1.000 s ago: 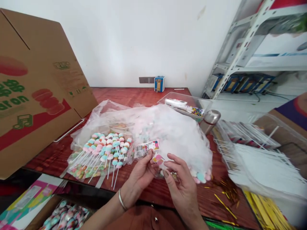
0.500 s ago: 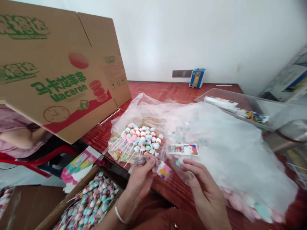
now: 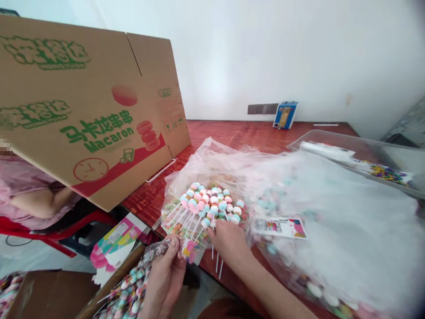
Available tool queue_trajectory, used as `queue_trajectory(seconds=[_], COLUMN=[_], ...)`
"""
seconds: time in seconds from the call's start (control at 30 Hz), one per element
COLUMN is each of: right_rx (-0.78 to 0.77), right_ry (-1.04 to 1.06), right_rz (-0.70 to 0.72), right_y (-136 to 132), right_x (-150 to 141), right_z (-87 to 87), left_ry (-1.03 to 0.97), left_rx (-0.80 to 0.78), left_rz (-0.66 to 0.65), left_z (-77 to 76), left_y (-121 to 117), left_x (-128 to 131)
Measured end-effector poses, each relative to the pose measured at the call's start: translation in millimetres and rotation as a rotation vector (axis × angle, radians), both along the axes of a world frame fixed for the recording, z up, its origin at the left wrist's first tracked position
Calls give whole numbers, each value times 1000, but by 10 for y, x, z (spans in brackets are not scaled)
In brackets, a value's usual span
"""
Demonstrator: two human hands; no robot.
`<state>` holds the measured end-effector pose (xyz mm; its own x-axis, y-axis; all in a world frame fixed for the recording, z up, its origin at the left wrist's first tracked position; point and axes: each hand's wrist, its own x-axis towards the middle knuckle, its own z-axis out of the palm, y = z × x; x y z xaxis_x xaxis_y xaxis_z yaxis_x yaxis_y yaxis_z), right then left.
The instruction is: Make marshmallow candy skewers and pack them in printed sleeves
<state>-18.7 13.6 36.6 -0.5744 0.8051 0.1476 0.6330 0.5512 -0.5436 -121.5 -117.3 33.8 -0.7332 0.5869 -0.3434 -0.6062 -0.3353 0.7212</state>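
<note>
My left hand (image 3: 168, 274) is closed, thumb on top, around a clear plastic bag (image 3: 154, 251) with a colourful printed patch (image 3: 190, 250) at its right end. To its right, my right hand (image 3: 229, 241) reaches into the near edge of a pile of candy skewers (image 3: 199, 199), pink, blue and white rounds on white sticks. Its fingers are curled around some skewers, whose sticks (image 3: 217, 263) poke out below the hand; the fingertips are partly hidden. Beneath the pile lies a clear bag of small colourful candies (image 3: 171, 217).
A large cardboard box (image 3: 99, 88) stands at the left, beside a seated person (image 3: 33, 199). Below it is an open carton of wrapped skewers (image 3: 129, 288). A big translucent bag (image 3: 348, 221) with a printed card (image 3: 280, 227) covers the table's right, near a clear bin (image 3: 318, 135).
My right hand has moved left and forward onto the candy skewers. My left hand has shifted left and lower with the bag. The view has turned slightly left.
</note>
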Motion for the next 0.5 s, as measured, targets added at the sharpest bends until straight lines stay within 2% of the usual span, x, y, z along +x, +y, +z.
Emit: queue_trajectory(seconds=[0.1,0.2,0.27,0.37,0.5], right_rx=[-29,-60,-88,-233,-139], right_ry=[0,46,100,317,312], right_rz=[-15,-6,14,62,64], right_y=[5,17,4,-53,-237], right_x=[24,281,613,1278,2074], right_z=[-111,-117,-76,-9,4], left_ry=[-54,-148,-215,-275,-330], left_rx=[4,85,162,221,221], left_rz=[25,-34,-94,-168,-290], left_z=[41,134,184,192,100], left_y=[74,231,360,551,767], left_x=[-1,67,136,260,496])
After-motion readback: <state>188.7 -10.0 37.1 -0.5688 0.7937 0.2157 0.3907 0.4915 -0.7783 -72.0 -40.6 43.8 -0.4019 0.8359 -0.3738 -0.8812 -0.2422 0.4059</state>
